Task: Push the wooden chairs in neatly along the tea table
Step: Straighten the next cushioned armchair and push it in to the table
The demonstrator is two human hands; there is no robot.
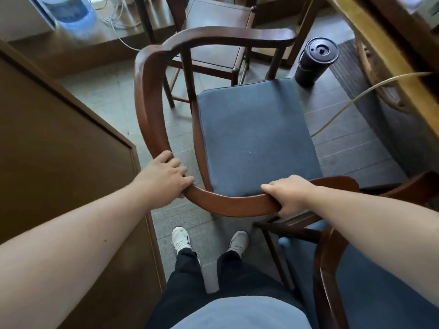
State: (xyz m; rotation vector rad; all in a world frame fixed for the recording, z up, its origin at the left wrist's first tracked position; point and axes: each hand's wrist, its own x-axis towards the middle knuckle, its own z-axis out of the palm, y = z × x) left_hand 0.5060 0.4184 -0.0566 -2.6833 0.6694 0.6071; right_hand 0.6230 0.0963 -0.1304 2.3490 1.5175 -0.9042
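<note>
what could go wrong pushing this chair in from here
The black lidded canister stands on the floor near the chair's front corner and could get knocked over. The pale hose trailing across the floor might catch under a leg. The second armchair crowds the right hand, so knuckles could get pinched.

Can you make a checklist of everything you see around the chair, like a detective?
Surface: grey tiled floor; tea table along the right edge.
Job's things: chair with a blue cushion, held by its curved rail; second chair ahead; third chair at lower right.
Clutter: black canister on the floor beside the table.
Hands: left hand and right hand both grip the rail.
Cables: pale hose from the table; white cords at top left.
Surroundings: brown cabinet on the left.
</note>
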